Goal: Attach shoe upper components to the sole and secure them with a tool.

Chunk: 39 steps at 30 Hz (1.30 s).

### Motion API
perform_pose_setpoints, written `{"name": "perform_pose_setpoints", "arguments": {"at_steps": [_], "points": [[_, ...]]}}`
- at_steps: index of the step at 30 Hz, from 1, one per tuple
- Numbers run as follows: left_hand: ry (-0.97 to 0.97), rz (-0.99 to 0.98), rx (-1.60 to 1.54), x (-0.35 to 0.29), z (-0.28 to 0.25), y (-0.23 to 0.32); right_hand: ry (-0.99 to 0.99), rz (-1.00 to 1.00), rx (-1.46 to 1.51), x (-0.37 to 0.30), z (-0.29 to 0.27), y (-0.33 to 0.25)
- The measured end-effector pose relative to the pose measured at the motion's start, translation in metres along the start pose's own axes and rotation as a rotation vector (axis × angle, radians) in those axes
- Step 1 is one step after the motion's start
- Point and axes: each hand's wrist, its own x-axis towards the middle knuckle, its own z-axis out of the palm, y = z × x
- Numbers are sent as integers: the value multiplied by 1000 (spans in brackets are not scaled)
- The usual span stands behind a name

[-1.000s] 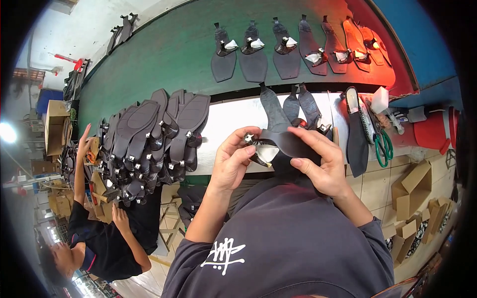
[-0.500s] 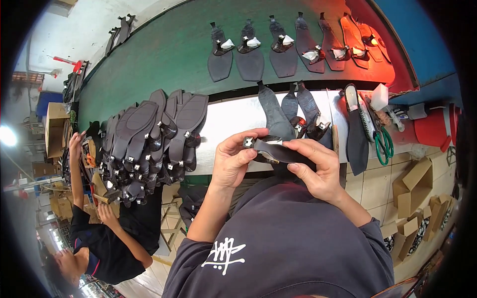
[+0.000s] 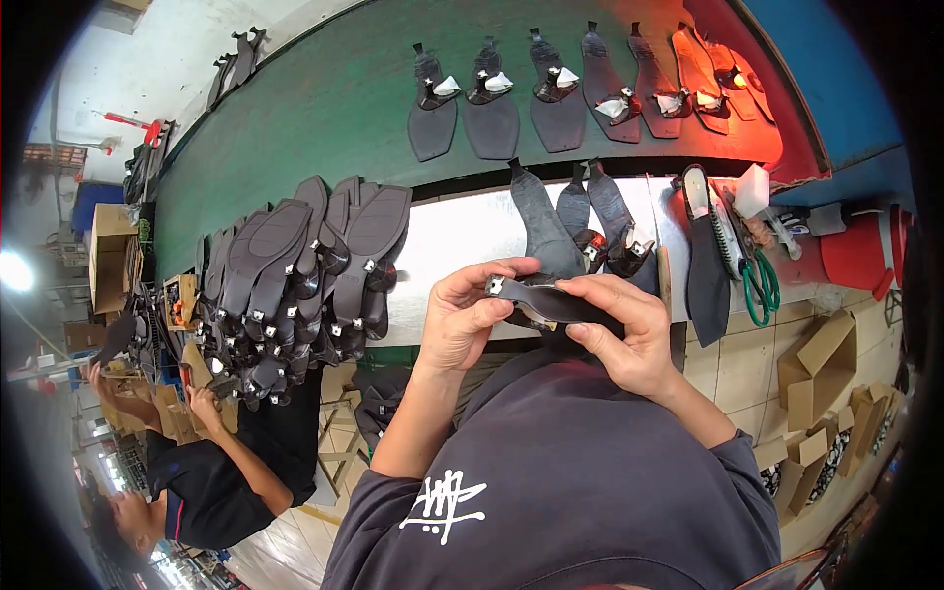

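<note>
Near the chest, the left hand (image 3: pixel 460 315) and right hand (image 3: pixel 634 334) held a dark sandal (image 3: pixel 541 298) between them, each grip pinched on it. Just beyond, more sandals (image 3: pixel 621 224) lay on the tabletop (image 3: pixel 457 241), with scissors (image 3: pixel 757 287) right and a heap (image 3: pixel 295 275) left; farther off, a row (image 3: pixel 492 128) stretched across.

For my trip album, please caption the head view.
Left hand and right hand hold a dark shoe piece near a green worktop.
</note>
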Motion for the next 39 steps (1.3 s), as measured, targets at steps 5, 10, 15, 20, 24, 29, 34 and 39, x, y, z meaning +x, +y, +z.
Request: {"name": "perform_pose_setpoints", "arguments": {"at_steps": [5,10,15,20,24,29,34,39], "points": [[-18,37,30,1,-2,0,-19,-11,5,1,0,-2],[-23,54,44,1,-1,0,-35,-17,-33,3,-1,-6],[-23,89,98,0,3,2,-28,-35,-71,4,-1,-7],[2,167,204,-1,5,1,-38,-66,-178,5,-2,-8],[-7,186,220,-2,5,0,-34,-87,-241,9,-6,-12],[-37,224,292,-2,2,0,-112,-93,-311,12,-9,-15],[-53,227,370,-1,2,1,-107,-123,-356,15,-10,-16],[-83,230,415,1,-4,2,-120,-115,-374,15,-12,-17]]}}
